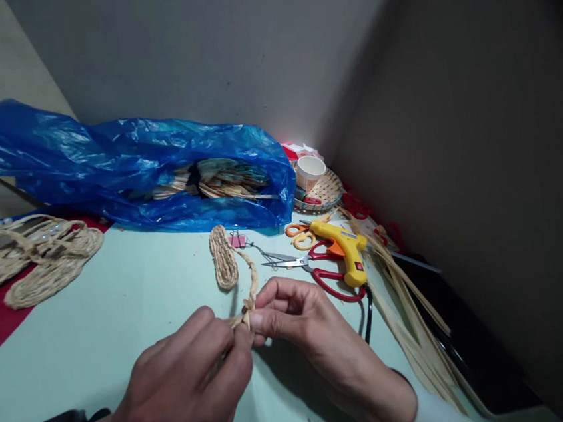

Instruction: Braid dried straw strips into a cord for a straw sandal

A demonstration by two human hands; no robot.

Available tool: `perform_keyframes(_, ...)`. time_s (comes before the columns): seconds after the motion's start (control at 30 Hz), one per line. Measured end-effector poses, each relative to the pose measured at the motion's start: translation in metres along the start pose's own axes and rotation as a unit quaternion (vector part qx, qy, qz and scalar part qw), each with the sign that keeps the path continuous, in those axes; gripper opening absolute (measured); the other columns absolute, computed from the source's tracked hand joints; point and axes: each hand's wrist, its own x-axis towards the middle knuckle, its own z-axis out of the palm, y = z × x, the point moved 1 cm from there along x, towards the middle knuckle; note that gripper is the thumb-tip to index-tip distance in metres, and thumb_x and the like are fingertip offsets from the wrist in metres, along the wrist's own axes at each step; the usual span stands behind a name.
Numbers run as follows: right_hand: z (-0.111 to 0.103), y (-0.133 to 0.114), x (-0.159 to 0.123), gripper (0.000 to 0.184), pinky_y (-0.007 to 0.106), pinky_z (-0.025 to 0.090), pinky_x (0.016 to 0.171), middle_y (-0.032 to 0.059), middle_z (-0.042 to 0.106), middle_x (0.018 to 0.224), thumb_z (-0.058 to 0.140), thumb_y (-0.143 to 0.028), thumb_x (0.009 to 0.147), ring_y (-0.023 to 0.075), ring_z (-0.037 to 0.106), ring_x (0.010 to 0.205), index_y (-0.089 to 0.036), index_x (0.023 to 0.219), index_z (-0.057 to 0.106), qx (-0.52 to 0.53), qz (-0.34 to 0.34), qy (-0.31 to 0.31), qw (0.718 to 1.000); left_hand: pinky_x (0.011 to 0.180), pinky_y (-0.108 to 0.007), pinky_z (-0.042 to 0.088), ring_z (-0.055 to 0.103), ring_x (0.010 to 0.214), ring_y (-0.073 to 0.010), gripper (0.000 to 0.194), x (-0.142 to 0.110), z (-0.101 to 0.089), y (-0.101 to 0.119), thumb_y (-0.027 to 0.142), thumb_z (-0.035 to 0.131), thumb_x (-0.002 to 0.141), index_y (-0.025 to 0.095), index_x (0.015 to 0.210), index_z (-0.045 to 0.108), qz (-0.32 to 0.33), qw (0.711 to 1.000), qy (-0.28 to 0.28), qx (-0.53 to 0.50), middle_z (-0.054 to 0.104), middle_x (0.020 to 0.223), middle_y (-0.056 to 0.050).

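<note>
My left hand (188,375) is closed, with thumb and fingers pinching a braided straw cord (252,278) at its working end. My right hand (306,326) grips the same cord from the other side, its thumb and index finger pressed on the strands. The two hands' fingertips meet there, and the ends inside them are partly hidden. From my fingers the cord runs up to a small coiled straw sole (224,257) lying on the pale green table. Beside that sole sits a pink binder clip (237,241).
Red-handled scissors (326,275) lie under a yellow glue gun (349,251), with orange-handled scissors (301,236) nearby. Loose straw strips (408,318) run along the right. Behind stand a blue plastic bag (154,144) and a paper cup (310,171) on a woven tray (330,191). Straw sandals (55,261) lie left.
</note>
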Motion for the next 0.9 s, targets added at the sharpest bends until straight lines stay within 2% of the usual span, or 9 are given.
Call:
perform_keyframes(0.17, -0.003, 0.001, 0.001, 0.031, 0.027, 0.043, 0.072, 0.0015, 0.069, 0.065, 0.091, -0.033, 0.065, 0.0129, 0.058, 0.065, -0.014, 0.077, 0.069, 0.035, 0.009, -0.018, 0.999, 0.063, -0.033, 0.041, 0.054, 0.064, -0.0184, 0.033, -0.003, 0.002, 0.000, 0.000, 0.042, 0.092, 0.022, 0.098, 0.065, 0.059, 0.992, -0.025, 0.106, 0.065, 0.067, -0.001)
perform_keyframes(0.27, -0.003, 0.002, 0.002, 0.028, 0.025, 0.040, 0.069, -0.0008, 0.065, 0.064, 0.089, -0.032, 0.067, 0.0113, 0.054, 0.062, -0.014, 0.074, 0.069, 0.017, -0.009, -0.001, 1.000, 0.074, -0.032, 0.045, 0.062, 0.077, -0.0197, 0.027, -0.006, 0.008, 0.003, 0.005, 0.048, 0.095, 0.022, 0.106, 0.065, 0.074, 0.994, -0.001, 0.078, 0.071, 0.080, -0.002)
perform_keyframes(0.33, -0.004, 0.001, 0.002, 0.026, 0.025, 0.037, 0.066, -0.0021, 0.063, 0.066, 0.088, -0.031, 0.069, 0.0105, 0.050, 0.062, -0.015, 0.074, 0.068, -0.001, -0.024, 0.015, 1.000, 0.074, -0.032, 0.046, 0.062, 0.079, -0.0199, 0.019, -0.005, 0.009, 0.002, 0.017, 0.054, 0.097, 0.022, 0.113, 0.064, 0.040, 0.999, 0.015, -0.004, 0.071, 0.085, -0.003)
perform_keyframes(0.4, -0.003, -0.001, 0.001, 0.025, 0.025, 0.035, 0.064, -0.0026, 0.062, 0.066, 0.086, -0.032, 0.071, 0.0104, 0.048, 0.062, -0.016, 0.074, 0.067, -0.019, -0.033, 0.023, 0.999, 0.071, -0.031, 0.046, 0.060, 0.076, -0.0192, 0.015, 0.000, 0.008, -0.003, 0.030, 0.053, 0.100, 0.026, 0.109, 0.064, -0.065, 0.991, 0.016, -0.113, 0.068, 0.085, -0.001)
perform_keyframes(0.53, -0.001, -0.005, -0.002, 0.027, 0.025, 0.036, 0.062, -0.0010, 0.065, 0.066, 0.081, -0.037, 0.077, 0.0112, 0.048, 0.060, -0.016, 0.078, 0.066, -0.061, -0.048, 0.000, 0.997, 0.075, -0.030, 0.050, 0.063, 0.085, -0.0208, 0.014, 0.019, 0.006, -0.016, 0.040, 0.058, 0.096, 0.027, 0.096, 0.061, -0.304, 0.892, -0.044, -0.332, 0.066, 0.092, -0.001)
perform_keyframes(0.63, 0.000, -0.003, -0.003, 0.024, 0.026, 0.039, 0.065, 0.0007, 0.066, 0.071, 0.076, -0.036, 0.082, 0.0132, 0.054, 0.066, -0.015, 0.083, 0.064, -0.085, -0.067, -0.008, 0.994, 0.072, -0.030, 0.054, 0.065, 0.085, -0.0229, 0.019, 0.030, 0.011, -0.020, 0.046, 0.060, 0.091, 0.026, 0.093, 0.063, -0.383, 0.777, -0.117, -0.485, 0.067, 0.090, -0.002)
perform_keyframes(0.73, -0.001, 0.003, -0.002, 0.018, 0.026, 0.041, 0.069, -0.0007, 0.064, 0.077, 0.070, -0.026, 0.086, 0.0138, 0.056, 0.072, -0.017, 0.097, 0.058, -0.093, -0.082, -0.005, 0.992, 0.057, -0.028, 0.049, 0.061, 0.068, -0.0207, 0.021, 0.032, 0.016, -0.020, 0.047, 0.063, 0.086, 0.026, 0.087, 0.062, -0.433, 0.710, -0.126, -0.542, 0.062, 0.072, 0.000)
perform_keyframes(0.83, -0.002, 0.009, -0.001, 0.020, 0.027, 0.041, 0.070, -0.0028, 0.060, 0.079, 0.067, -0.019, 0.087, 0.0142, 0.057, 0.075, -0.021, 0.101, 0.052, -0.134, -0.117, -0.014, 0.984, 0.052, -0.026, 0.045, 0.058, 0.061, -0.0181, 0.022, 0.028, 0.017, -0.019, 0.047, 0.061, 0.089, 0.025, 0.084, 0.059, -0.446, 0.691, -0.147, -0.550, 0.060, 0.069, 0.002)
perform_keyframes(0.9, -0.003, 0.011, -0.001, 0.018, 0.028, 0.041, 0.071, -0.0026, 0.060, 0.080, 0.063, -0.018, 0.089, 0.0152, 0.057, 0.077, -0.022, 0.101, 0.050, -0.185, -0.140, -0.011, 0.973, 0.057, -0.027, 0.046, 0.058, 0.065, -0.0185, 0.023, 0.025, 0.016, -0.021, 0.044, 0.062, 0.090, 0.024, 0.080, 0.059, -0.411, 0.740, -0.128, -0.517, 0.063, 0.071, 0.001)
